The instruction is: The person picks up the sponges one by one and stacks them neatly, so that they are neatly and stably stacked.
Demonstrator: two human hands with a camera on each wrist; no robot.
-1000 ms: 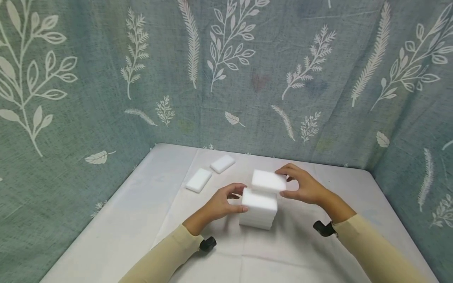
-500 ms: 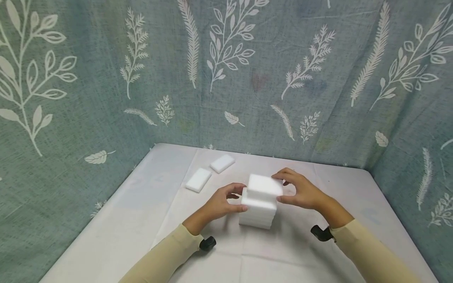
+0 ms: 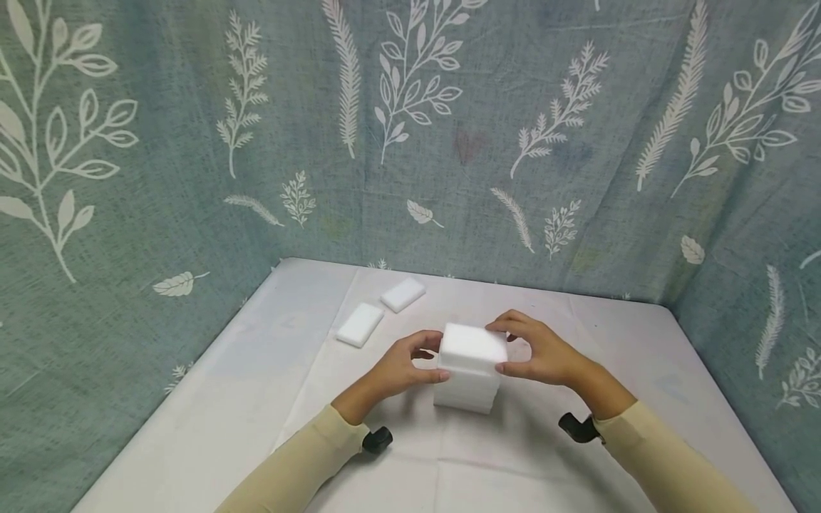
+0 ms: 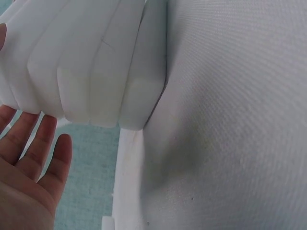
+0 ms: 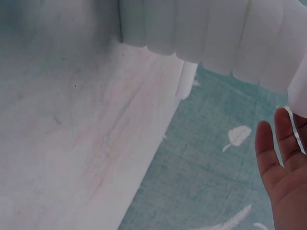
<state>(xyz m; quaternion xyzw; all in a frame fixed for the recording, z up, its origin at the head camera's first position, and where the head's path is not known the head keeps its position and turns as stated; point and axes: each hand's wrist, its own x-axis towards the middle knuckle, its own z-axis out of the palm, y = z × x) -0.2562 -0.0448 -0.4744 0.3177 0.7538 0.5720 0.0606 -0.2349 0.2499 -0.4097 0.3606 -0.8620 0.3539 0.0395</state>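
A neat stack of several white sponge blocks (image 3: 463, 394) stands on the white-covered table in the head view. My left hand (image 3: 404, 367) steadies its left side, thumb at the front and fingers behind. In the left wrist view, fingertips meet the edges of the upper layers of the stack (image 4: 96, 72). My right hand (image 3: 541, 353) pinches the right end of the top white sponge (image 3: 474, 344), which lies over the stack and almost in line with it. The right wrist view has that sponge (image 5: 298, 91) at the right edge, close to the fingers (image 5: 284, 127).
Two more white sponges lie flat behind and left of the stack, a nearer one (image 3: 360, 325) and a farther one (image 3: 403, 294). A patterned green-blue curtain (image 3: 410, 199) encloses the table's back and sides. Black wrist mounts (image 3: 377, 440) stick out below both sleeves.
My right hand has brought its sponge left, down and nearer, from partly overhanging the back right to squarely over the stack. The left hand has stayed put.
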